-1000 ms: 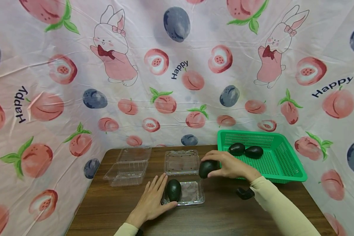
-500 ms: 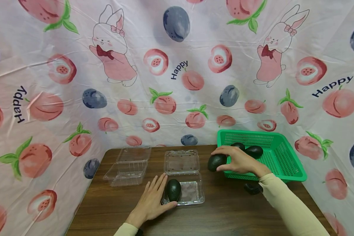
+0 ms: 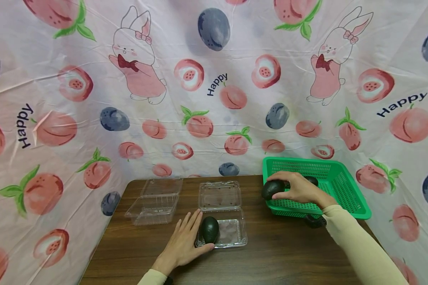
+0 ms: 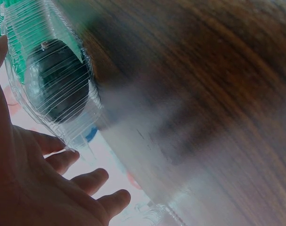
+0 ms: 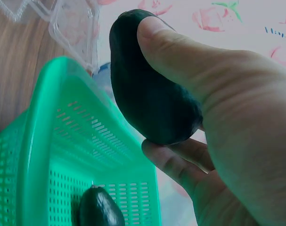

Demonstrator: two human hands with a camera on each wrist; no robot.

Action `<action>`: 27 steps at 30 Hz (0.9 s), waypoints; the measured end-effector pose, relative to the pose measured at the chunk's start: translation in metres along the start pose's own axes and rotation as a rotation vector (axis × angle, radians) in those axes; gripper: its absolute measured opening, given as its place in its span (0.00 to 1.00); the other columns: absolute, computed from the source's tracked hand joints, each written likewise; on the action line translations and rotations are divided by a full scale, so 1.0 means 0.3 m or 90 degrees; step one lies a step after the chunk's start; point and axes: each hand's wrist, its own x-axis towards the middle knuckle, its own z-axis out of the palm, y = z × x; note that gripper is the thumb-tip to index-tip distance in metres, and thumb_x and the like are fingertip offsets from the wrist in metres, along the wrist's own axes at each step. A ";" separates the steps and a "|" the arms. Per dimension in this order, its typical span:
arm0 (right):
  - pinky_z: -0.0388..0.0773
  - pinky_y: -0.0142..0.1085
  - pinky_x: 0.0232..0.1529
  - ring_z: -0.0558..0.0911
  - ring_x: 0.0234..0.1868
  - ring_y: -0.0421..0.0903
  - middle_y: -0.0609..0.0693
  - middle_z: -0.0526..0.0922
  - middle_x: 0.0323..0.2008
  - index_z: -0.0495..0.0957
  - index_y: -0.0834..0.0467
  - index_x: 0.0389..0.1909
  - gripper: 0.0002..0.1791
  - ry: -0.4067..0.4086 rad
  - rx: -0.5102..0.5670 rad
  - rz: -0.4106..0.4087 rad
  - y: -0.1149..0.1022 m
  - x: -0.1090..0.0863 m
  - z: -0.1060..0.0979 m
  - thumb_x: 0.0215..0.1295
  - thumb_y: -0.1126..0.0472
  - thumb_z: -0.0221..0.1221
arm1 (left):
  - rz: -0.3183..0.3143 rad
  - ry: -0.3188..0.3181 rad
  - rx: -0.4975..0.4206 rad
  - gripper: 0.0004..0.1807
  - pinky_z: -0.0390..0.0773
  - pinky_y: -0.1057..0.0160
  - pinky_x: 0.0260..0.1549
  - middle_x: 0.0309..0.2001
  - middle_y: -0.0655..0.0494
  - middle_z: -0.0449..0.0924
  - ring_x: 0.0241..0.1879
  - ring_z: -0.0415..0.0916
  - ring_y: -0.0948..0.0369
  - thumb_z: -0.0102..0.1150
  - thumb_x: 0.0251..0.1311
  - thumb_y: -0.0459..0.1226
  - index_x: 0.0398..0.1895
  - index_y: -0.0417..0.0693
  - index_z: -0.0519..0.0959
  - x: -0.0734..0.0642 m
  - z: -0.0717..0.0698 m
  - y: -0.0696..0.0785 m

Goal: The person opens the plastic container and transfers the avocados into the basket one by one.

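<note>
Between thumb and fingers, my right hand (image 3: 301, 189) grips a dark avocado (image 3: 273, 189) above the left rim of the green basket (image 3: 346, 194). The right wrist view shows this avocado (image 5: 147, 84) raised over the basket, with another avocado (image 5: 100, 209) lying inside. My left hand (image 3: 181, 241) rests with straight, spread fingers against the left side of an open clear plastic clamshell box (image 3: 232, 233). One avocado (image 3: 210, 230) sits in the left part of that box. Through the clear wall it also shows in the left wrist view, beside my left hand (image 4: 44, 174).
A second open clear plastic box (image 3: 153, 209) stands at the back left of the wooden table (image 3: 267, 257). The clamshell's lid (image 3: 220, 195) lies folded back behind its base. In the basket, a further avocado (image 3: 312, 181) is partly hidden by my right hand. Patterned cloth (image 3: 214, 118) hangs behind the table.
My right hand has carried its avocado rightward and slightly back, from beside the clamshell to over the basket's left rim. The left hand and the avocado in the box have stayed put.
</note>
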 end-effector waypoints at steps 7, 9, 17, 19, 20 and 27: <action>0.89 0.55 0.62 0.86 0.67 0.57 0.51 0.89 0.67 0.87 0.51 0.69 0.31 -0.007 -0.005 0.025 0.050 0.000 -0.014 0.67 0.49 0.81 | -0.003 -0.006 -0.005 0.65 0.55 0.20 0.84 0.94 0.45 0.52 0.91 0.52 0.33 0.62 0.68 0.76 0.93 0.45 0.55 -0.002 -0.003 0.001; 0.88 0.55 0.62 0.86 0.68 0.57 0.51 0.89 0.68 0.87 0.49 0.69 0.31 -0.010 -0.006 0.033 0.064 0.000 -0.018 0.67 0.49 0.81 | -0.003 -0.007 -0.005 0.65 0.55 0.20 0.84 0.94 0.45 0.52 0.91 0.52 0.33 0.62 0.68 0.76 0.93 0.45 0.55 -0.001 -0.003 0.000; 0.88 0.49 0.58 0.85 0.66 0.59 0.55 0.89 0.68 0.87 0.50 0.69 0.30 -0.018 -0.003 0.055 0.118 0.005 -0.028 0.68 0.49 0.80 | -0.002 -0.004 0.000 0.64 0.55 0.20 0.84 0.94 0.45 0.52 0.91 0.51 0.33 0.64 0.68 0.74 0.94 0.45 0.55 0.002 -0.001 -0.001; 0.88 0.48 0.57 0.85 0.65 0.58 0.55 0.89 0.68 0.87 0.49 0.69 0.30 -0.024 0.000 0.063 0.130 0.007 -0.031 0.68 0.49 0.80 | -0.002 -0.003 -0.002 0.64 0.55 0.20 0.84 0.94 0.45 0.52 0.91 0.52 0.33 0.65 0.68 0.74 0.93 0.45 0.55 0.001 -0.002 0.000; 0.87 0.48 0.57 0.85 0.65 0.58 0.55 0.89 0.68 0.87 0.49 0.69 0.30 -0.028 0.002 0.067 0.136 0.008 -0.031 0.68 0.49 0.80 | -0.003 -0.003 -0.002 0.64 0.55 0.20 0.84 0.94 0.46 0.52 0.91 0.52 0.33 0.65 0.68 0.74 0.93 0.45 0.55 0.001 -0.002 0.000; 0.87 0.48 0.55 0.84 0.63 0.58 0.58 0.88 0.68 0.86 0.52 0.70 0.31 -0.051 0.011 0.083 0.172 0.013 -0.038 0.69 0.47 0.79 | -0.006 -0.006 -0.002 0.64 0.55 0.20 0.84 0.94 0.45 0.52 0.91 0.51 0.32 0.65 0.69 0.73 0.94 0.45 0.54 0.003 -0.004 0.005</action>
